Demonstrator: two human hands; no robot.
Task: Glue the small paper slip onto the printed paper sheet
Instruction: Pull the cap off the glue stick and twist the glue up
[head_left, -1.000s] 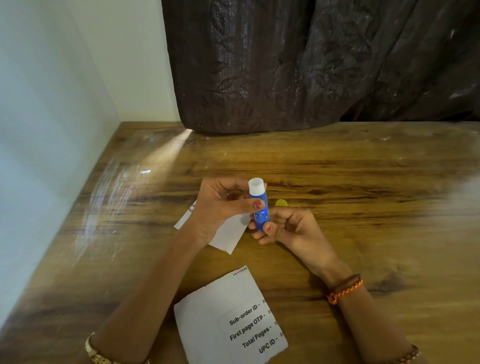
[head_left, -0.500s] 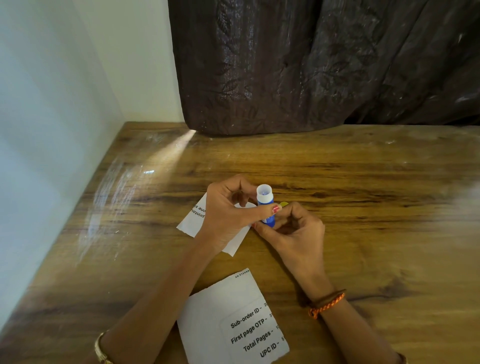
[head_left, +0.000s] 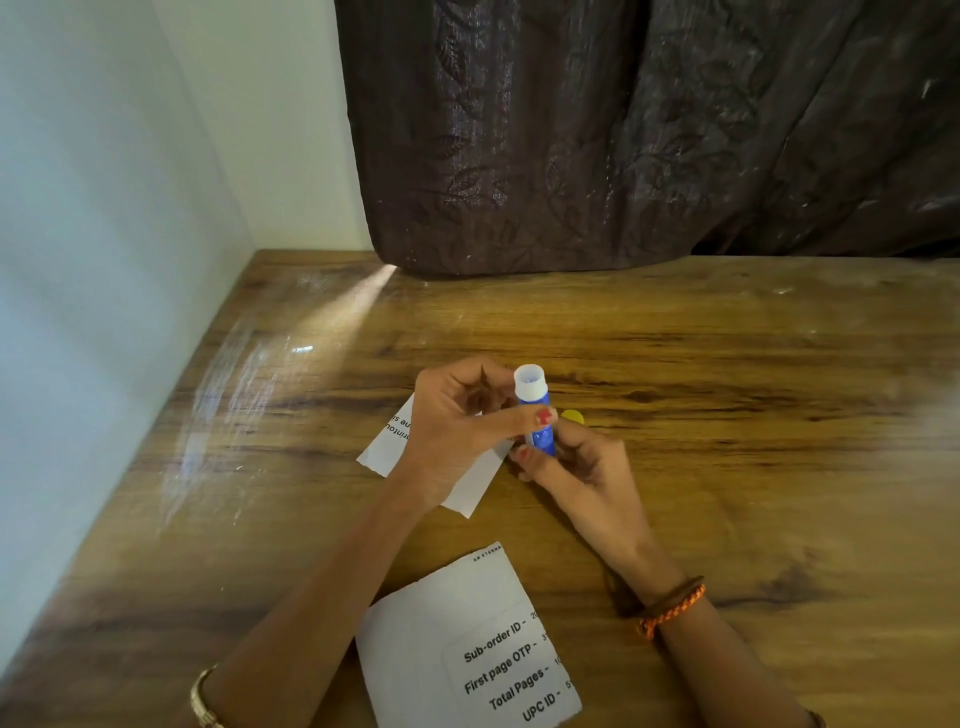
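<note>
I am gripping the small blue-and-white plastic glue stick (head_left: 536, 410) in both hands, left hand (head_left: 457, 421) high, right hand (head_left: 576, 462) at its base. The small white paper slip (head_left: 470, 480), light and floppy, is lying on the wooden surface (head_left: 727, 415) beneath; the printed white paper sheet (head_left: 467, 644) is lying nearer me.

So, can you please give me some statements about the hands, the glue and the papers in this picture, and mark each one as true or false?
1. Both hands, the left hand and the right hand, hold the blue glue stick with the white open top. True.
2. The yellow cap sits on the glue stick. False: it lies on the wooden table.
3. The small white paper slip lies under the left hand. True.
4. The slip is already on the large printed white paper sheet. False: they lie apart.
</note>
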